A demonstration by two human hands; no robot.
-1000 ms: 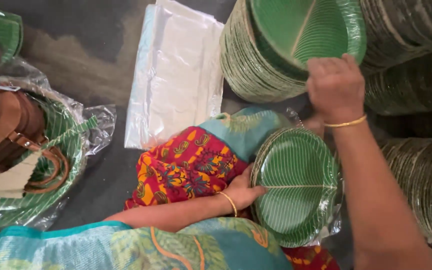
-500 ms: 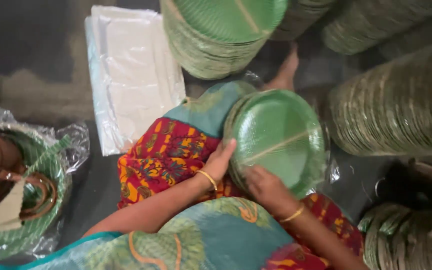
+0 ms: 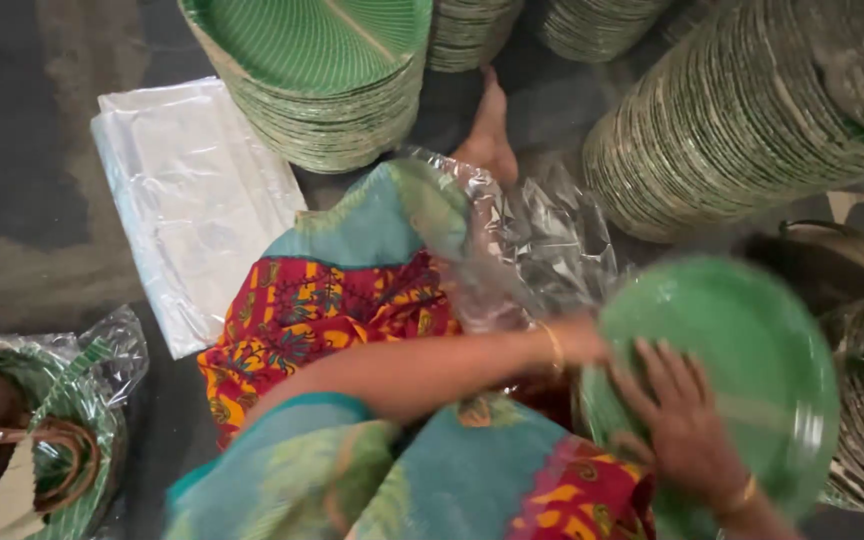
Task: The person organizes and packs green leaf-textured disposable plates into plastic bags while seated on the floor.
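Observation:
A small stack of round green leaf-pattern plates (image 3: pixel 752 350) is tilted and blurred at the lower right. My right hand (image 3: pixel 687 425) lies spread over the top plate's face. My left hand (image 3: pixel 580 343), with a gold bangle at the wrist, reaches across my lap to the stack's left edge, and its fingers are mostly hidden behind the plates. A crumpled clear plastic bag (image 3: pixel 542 240) lies over my knee just left of the plates, on my patterned red and teal clothing (image 3: pixel 332 310).
A tall stack of green plates (image 3: pixel 322 70) stands at the top centre. More leaning stacks (image 3: pixel 752 130) fill the right. A pile of flat clear bags (image 3: pixel 192 190) lies on the dark floor at left. Bagged plates with a brown handbag (image 3: pixel 12 460) sit at the lower left. A bare foot (image 3: pixel 489 130) shows by the stacks.
The plates in my hands have swung from my lap toward the lower right. The clear bag now shows open over my knee. The view has shifted right.

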